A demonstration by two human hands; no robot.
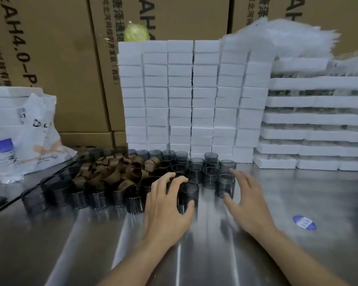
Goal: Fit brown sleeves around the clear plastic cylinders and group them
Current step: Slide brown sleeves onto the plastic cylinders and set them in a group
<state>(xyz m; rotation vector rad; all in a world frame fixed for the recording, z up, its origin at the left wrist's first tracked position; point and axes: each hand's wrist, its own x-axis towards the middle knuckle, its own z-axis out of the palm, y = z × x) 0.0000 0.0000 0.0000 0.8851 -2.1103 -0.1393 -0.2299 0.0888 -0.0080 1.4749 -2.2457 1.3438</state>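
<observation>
Clear cylinder [189, 191] — left hand [165, 207] fingers curled round it; right hand [248, 203] fingers spread, holding nothing.

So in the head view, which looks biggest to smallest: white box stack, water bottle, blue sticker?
1. white box stack: largest.
2. water bottle: next, though the frame edge cuts it.
3. blue sticker: smallest.

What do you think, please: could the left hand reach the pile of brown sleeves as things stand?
Probably yes: the brown sleeves lie heaped in the open just left of the left hand. That hand grips a clear cylinder, though, so it isn't free.
</observation>
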